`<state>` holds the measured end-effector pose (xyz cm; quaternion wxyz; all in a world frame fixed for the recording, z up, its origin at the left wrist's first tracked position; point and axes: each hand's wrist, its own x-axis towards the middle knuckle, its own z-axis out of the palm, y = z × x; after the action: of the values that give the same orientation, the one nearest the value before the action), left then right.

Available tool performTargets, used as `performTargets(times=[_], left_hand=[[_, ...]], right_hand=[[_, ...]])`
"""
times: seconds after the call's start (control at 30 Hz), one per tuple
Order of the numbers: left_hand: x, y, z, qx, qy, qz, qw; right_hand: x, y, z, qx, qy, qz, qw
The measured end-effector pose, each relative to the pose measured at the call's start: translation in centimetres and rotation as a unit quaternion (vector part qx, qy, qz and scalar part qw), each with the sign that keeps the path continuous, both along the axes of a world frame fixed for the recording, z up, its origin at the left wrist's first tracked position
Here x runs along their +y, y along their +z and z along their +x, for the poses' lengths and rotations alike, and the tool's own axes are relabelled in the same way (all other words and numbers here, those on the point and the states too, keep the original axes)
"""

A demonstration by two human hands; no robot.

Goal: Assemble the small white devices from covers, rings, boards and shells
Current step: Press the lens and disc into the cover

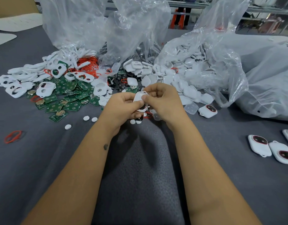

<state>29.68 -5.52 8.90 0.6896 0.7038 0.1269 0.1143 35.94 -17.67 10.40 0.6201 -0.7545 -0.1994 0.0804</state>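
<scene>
The white shell (138, 96) at frame centre should be light, stiff and a little slick, so I'd take it by its edges. My left hand (122, 105) curls under it and my right hand (162, 98) pinches its upper right edge, thumb on top. What looks like a red-ringed part peeks out just below my fingers.
</scene>
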Motion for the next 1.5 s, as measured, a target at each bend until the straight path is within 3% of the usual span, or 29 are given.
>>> performTargets(times=[0.33, 0.73, 1.0, 1.1, 1.27, 1.43, 1.5], left_hand=[[0.5, -0.1, 0.0, -0.003, 0.026, 0.132, 0.991], [1.3, 0.8, -0.3, 0.034, -0.016, -0.007, 0.999], [-0.3, 1.5, -0.1, 0.041, 0.028, -0.071, 0.996], [-0.7, 1.9, 0.0, 0.017, 0.070, -0.148, 0.986], [-1.3, 1.7, 0.2, 0.004, 0.110, -0.200, 0.974], [-1.1, 1.3, 0.2, -0.038, 0.118, -0.230, 0.965], [-1.0, 1.1, 0.2, -0.055, 0.108, -0.238, 0.964]], right_hand=[[-0.1, 0.0, 0.2, 0.006, 0.011, -0.002, 1.000], [-0.6, 0.6, 1.0, 0.001, 0.084, 0.001, 0.996], [-1.6, 1.0, 0.4, 0.032, 0.028, 0.010, 0.999], [-3.0, 0.5, 0.4, -0.024, -0.059, -0.073, 0.995], [-4.3, -1.0, -1.0, -0.108, -0.016, -0.305, 0.946], [-4.0, -0.6, -1.5, -0.171, -0.031, -0.352, 0.920], [-3.7, -0.3, -1.6, -0.220, -0.028, -0.396, 0.891]])
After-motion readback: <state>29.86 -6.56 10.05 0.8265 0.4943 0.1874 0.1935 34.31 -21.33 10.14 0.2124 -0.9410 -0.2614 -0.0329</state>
